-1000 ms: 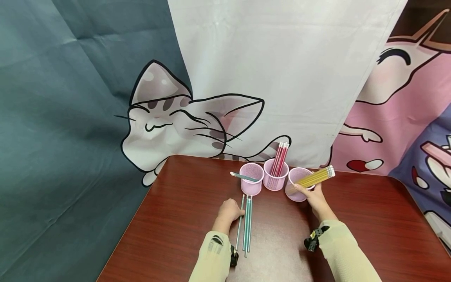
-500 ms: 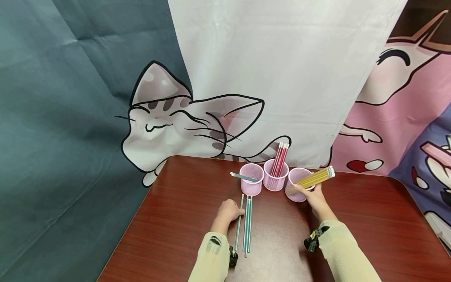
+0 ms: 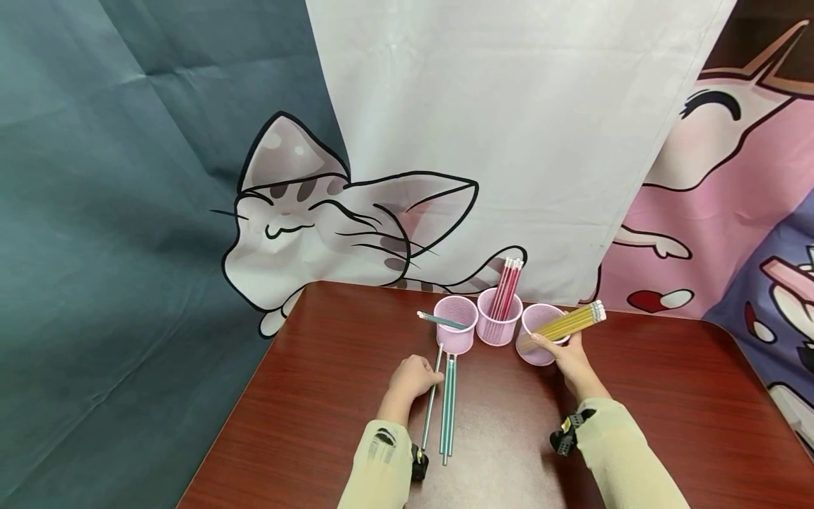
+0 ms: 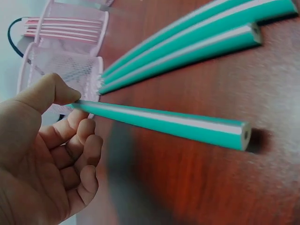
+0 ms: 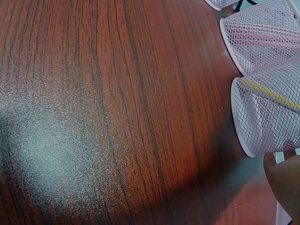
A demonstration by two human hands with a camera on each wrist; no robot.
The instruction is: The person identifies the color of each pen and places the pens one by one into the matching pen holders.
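Observation:
Between its thumb and index finger, my left hand [image 3: 410, 378] pinches a green pencil [image 4: 164, 123]; its other fingers curl loosely below. The pencil's eraser end points at the left pink mesh cup [image 3: 455, 343], where another green pencil [image 3: 439, 320] leans across the rim. Three more green pencils [image 3: 448, 413] lie side by side on the table, just right of the held one. My right hand [image 3: 574, 362] grips the right mesh cup [image 3: 533, 353], thumb in front near the yellow pencils [image 3: 569, 324] that lean out rightward; its fingers are mostly hidden behind.
The middle mesh cup [image 3: 492, 332] stands between the other two and holds several red pencils [image 3: 506, 290]. All three cups stand near the back edge of the brown wooden table [image 3: 318, 396]. A printed cartoon curtain [image 3: 509, 127] hangs right behind.
My left hand has shifted slightly up, and the pinched pencil's eraser end has risen toward the left cup. The right hand and its cup stay put.

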